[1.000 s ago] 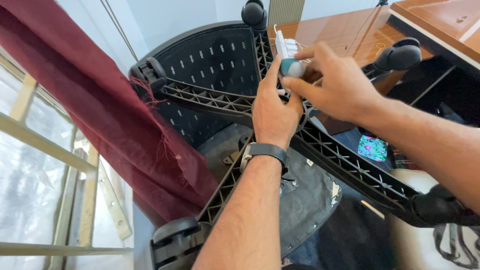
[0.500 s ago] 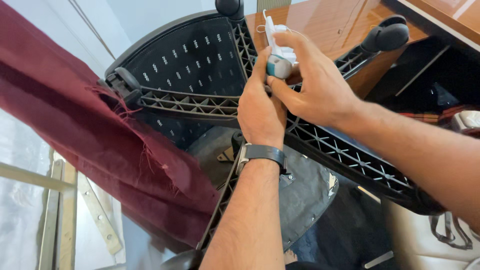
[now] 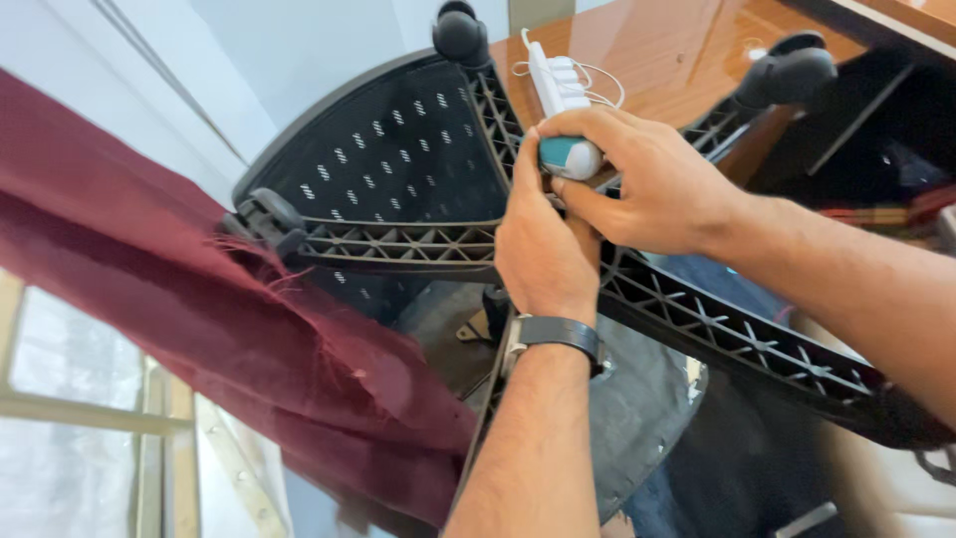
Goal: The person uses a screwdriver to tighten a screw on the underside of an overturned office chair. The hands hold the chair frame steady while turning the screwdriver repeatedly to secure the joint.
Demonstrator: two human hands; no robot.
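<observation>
An upturned office chair fills the view, its black five-arm base point(image 3: 398, 244) with ribbed arms and castors point(image 3: 460, 35) pointing up. My left hand point(image 3: 543, 249), with a dark watch at the wrist, grips the hub at the centre of the base. My right hand point(image 3: 647, 179) comes in from the right and holds a small teal and white cylinder point(image 3: 570, 156) against the hub, just above my left thumb. The hub itself is hidden by both hands.
A dark red curtain point(image 3: 199, 339) hangs at the left, touching a castor point(image 3: 264, 214). A glossy wooden desk point(image 3: 677, 50) at the back holds a white power strip point(image 3: 558, 80) with a thin cable. The chair's mesh back point(image 3: 378, 149) lies beneath; a window frame is at lower left.
The view has shifted a little and moved closer. Both hands stay on the hub, with the right hand still holding the teal and white cylinder against it.
</observation>
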